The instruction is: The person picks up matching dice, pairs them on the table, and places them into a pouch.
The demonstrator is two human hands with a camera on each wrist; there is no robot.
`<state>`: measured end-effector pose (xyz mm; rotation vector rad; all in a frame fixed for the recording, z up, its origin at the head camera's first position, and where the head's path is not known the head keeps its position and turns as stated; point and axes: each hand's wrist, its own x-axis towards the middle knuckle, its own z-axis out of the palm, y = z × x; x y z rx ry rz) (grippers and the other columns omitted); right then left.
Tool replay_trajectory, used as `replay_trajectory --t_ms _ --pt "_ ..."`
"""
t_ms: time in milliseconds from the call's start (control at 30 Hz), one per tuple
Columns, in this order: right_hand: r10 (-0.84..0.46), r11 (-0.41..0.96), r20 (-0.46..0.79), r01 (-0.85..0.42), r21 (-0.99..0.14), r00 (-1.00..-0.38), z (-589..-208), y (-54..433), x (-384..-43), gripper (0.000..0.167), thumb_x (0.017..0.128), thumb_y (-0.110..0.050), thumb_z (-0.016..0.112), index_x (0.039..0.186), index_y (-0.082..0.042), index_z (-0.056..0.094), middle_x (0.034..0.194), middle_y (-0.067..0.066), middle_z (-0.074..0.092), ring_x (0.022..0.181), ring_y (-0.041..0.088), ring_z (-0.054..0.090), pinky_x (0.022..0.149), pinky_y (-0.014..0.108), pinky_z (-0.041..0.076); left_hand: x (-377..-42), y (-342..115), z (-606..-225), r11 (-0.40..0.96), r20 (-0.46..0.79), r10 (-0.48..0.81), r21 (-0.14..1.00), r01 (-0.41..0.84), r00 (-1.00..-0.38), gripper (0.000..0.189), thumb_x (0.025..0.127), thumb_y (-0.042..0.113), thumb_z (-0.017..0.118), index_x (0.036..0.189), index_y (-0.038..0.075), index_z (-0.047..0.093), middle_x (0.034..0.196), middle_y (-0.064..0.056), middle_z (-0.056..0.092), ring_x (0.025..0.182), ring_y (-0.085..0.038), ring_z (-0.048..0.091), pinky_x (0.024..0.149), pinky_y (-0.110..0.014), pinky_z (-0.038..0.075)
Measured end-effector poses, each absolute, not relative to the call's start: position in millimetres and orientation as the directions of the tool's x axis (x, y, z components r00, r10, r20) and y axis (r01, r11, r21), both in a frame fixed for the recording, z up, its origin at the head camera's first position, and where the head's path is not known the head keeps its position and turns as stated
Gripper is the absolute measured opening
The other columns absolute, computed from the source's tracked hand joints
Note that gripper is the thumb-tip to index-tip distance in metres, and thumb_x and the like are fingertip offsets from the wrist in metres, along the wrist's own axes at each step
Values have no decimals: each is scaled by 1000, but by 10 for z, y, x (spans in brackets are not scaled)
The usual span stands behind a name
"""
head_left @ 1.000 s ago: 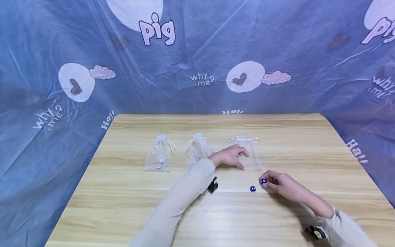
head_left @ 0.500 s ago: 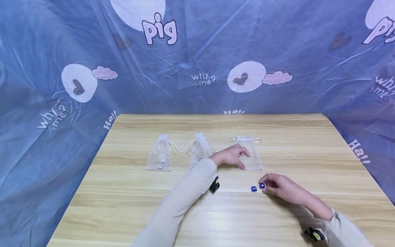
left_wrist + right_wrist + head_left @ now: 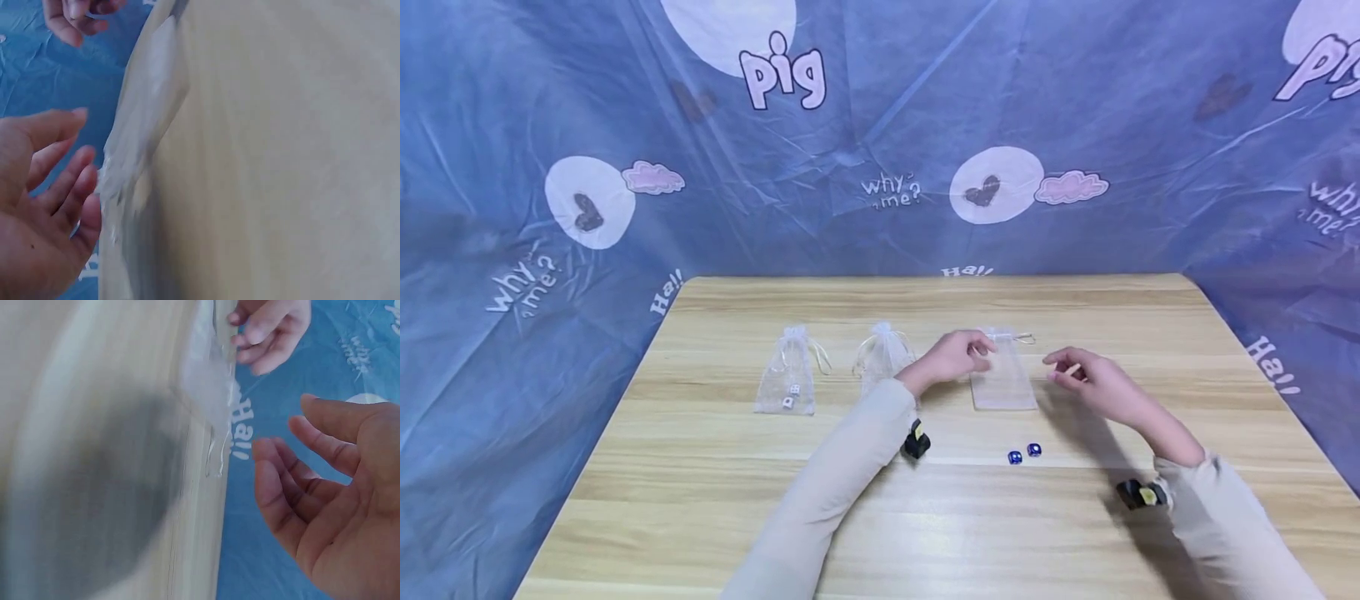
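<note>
A sheer white drawstring pouch (image 3: 1006, 379) lies flat at the right of a row of three. My left hand (image 3: 953, 357) hovers over its left side, fingers loosely bent and holding nothing; the left wrist view shows a gap between that hand's thumb and fingers. To the right of the pouch my right hand (image 3: 1097, 385) is raised above the table, apart from the pouch, with relaxed fingers and nothing in them. Two blue dice, one (image 3: 1015, 457) at left and another (image 3: 1034, 449) at right, lie side by side on the wood in front of the pouch.
Farther left lie a pouch (image 3: 784, 375) with two white dice inside and a middle pouch (image 3: 883, 358), its lower part hidden by the left arm. The wooden table (image 3: 647, 500) ends at a blue printed cloth (image 3: 850, 233) behind.
My right hand has set its blue die beside the other, let go, and moved up and away toward the pouch's right side. My left hand has shifted slightly up and left.
</note>
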<state>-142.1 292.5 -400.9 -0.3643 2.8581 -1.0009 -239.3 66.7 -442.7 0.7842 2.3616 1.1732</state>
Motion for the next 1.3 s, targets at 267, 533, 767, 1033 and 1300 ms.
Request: replay_trajectory --t_ms 267,533,767,1033,1300 --pt "-197 798 -72 -117 -591 -978 -4126 2916 -1929 48 97 -20 55 132 10 45 126 39 46 112 51 45 94 64 38 -2509 579 -4346 717 -69 407 642 272 -911 44 87 36 69 128 22 61 138 -1 54 125 -21 48 105 -36 38" --pt "-222 843 -164 -104 -528 -961 -4305 2828 -2153 59 96 -30 57 140 6 39 127 39 46 113 53 38 93 64 32 -2465 600 -4424 854 -155 353 457 249 -923 71 80 55 70 140 25 48 136 -3 49 122 -21 41 101 -35 36" --pt "-217 849 -147 -112 -516 -965 -4398 2757 -2179 56 91 -28 63 131 8 47 121 35 54 110 47 42 96 61 31 -2425 653 -4480 878 -172 345 407 252 -923 73 76 56 73 138 25 51 128 -1 48 109 -19 39 96 -34 33" --pt "-207 775 -123 -87 -626 -971 -4444 2696 -2173 32 91 -16 63 107 10 57 92 19 62 85 28 57 79 37 47 -2414 710 -4513 864 -184 353 440 245 -917 66 76 48 77 134 25 55 123 0 53 109 -19 43 96 -37 32" --pt "-127 708 -77 -36 -706 -989 -4328 2717 -2082 25 93 -13 58 108 8 58 97 21 64 84 25 60 70 27 48 -2442 683 -4462 637 -110 393 749 183 -913 27 88 36 68 106 16 63 95 2 66 88 -13 59 87 -28 43"
